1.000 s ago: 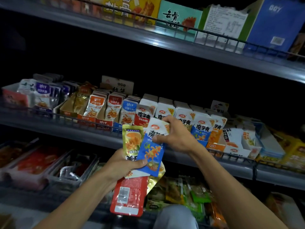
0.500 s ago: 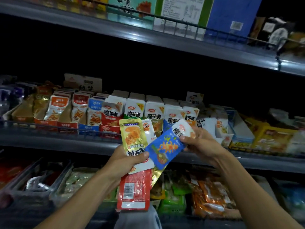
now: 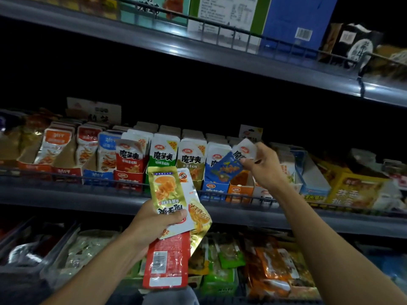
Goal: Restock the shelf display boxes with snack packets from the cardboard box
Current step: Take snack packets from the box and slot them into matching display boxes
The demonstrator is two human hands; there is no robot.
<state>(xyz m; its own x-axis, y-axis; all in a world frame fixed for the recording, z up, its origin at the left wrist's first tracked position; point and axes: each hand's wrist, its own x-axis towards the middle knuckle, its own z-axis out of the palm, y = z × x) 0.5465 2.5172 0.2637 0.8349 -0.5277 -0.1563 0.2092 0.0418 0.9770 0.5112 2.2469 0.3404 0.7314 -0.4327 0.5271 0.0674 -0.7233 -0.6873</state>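
In the head view, the person's right hand (image 3: 265, 167) is raised to the middle grey metal shelf (image 3: 66, 194), its grip pinching the white top edge of a blue-and-white foil snack packet (image 3: 229, 166) held tilted just above the blue cardboard display box (image 3: 212, 190), in front of the row of upright packets. The left hand (image 3: 152, 223) sits lower, below the shelf edge, its grip curled round a fanned bundle: a gold foil packet (image 3: 166, 190) in front, a white packet (image 3: 187, 186) behind it, and a red packet with a barcode (image 3: 167, 263) hanging below. An orange display box (image 3: 239, 191) stands just beside the blue one.
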